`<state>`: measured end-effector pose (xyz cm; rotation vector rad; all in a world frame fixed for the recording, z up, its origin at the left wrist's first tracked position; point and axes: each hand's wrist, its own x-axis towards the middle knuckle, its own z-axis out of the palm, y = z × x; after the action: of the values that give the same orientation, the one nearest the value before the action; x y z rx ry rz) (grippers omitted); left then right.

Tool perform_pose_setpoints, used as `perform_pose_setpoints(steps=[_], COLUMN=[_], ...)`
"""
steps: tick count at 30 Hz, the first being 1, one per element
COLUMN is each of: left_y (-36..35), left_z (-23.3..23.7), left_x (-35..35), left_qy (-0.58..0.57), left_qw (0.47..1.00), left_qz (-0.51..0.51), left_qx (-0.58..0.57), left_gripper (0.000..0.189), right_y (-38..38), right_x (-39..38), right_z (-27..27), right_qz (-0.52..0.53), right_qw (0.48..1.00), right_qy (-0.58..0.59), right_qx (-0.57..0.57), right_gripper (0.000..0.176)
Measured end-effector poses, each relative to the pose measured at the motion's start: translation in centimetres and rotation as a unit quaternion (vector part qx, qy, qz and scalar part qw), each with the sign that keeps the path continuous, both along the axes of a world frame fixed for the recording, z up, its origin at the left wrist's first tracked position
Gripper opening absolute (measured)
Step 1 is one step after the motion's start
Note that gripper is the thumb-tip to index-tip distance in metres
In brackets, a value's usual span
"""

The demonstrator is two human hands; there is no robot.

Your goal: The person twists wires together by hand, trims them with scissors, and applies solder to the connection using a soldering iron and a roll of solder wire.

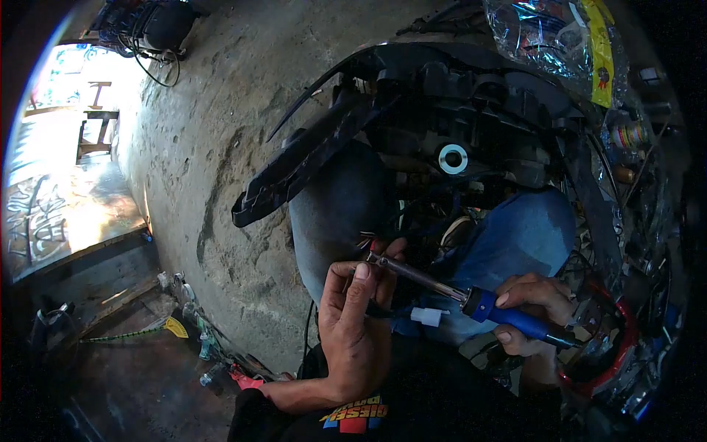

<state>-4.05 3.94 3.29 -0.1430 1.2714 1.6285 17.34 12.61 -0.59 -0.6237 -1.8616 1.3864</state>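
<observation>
My right hand (539, 300) is closed around the blue handle of a soldering iron (508, 317). The iron's metal barrel slants up to the left, and its tip end reaches the fingers of my left hand (352, 317). That hand is pinched on thin wires (373, 243), with red showing among their ends just above the fingertips. A white plastic connector (427, 317) on a dark lead hangs below the barrel, between my hands. Above them, a large black plastic motorcycle part (456, 88) rests over my knees, with a light ring around a round hole in it.
A rough concrete floor (221, 147) spreads to the left. Clear plastic packaging with a yellow strip (600, 59) lies at the upper right. On the right is a red-edged part (622, 346) among clutter. A yellow-headed broom-like item (175, 327) lies at the lower left.
</observation>
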Motion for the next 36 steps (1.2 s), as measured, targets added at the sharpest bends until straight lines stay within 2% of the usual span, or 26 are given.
perform_pose_setpoints(steps=[6,27,36], left_y=[0.04,0.03,0.02], left_z=[0.11,0.03,0.08], left_x=[0.01,-0.09,0.08], left_qy=[0.009,-0.006,0.009], left_qw=[1.000,1.000,1.000], left_qz=[-0.008,-0.007,0.002], left_qx=[0.003,0.016,0.006], left_gripper=[0.014,0.009,0.014], right_y=[-0.01,0.06,0.16], right_x=[0.08,-0.37,-0.18], right_z=[0.08,-0.05,0.27], right_qz=[0.002,-0.011,-0.002], right_qw=[1.000,1.000,1.000], right_qy=[-0.015,-0.008,-0.027], right_qx=[0.010,0.021,-0.008], right_gripper=[0.040,0.041,0.041])
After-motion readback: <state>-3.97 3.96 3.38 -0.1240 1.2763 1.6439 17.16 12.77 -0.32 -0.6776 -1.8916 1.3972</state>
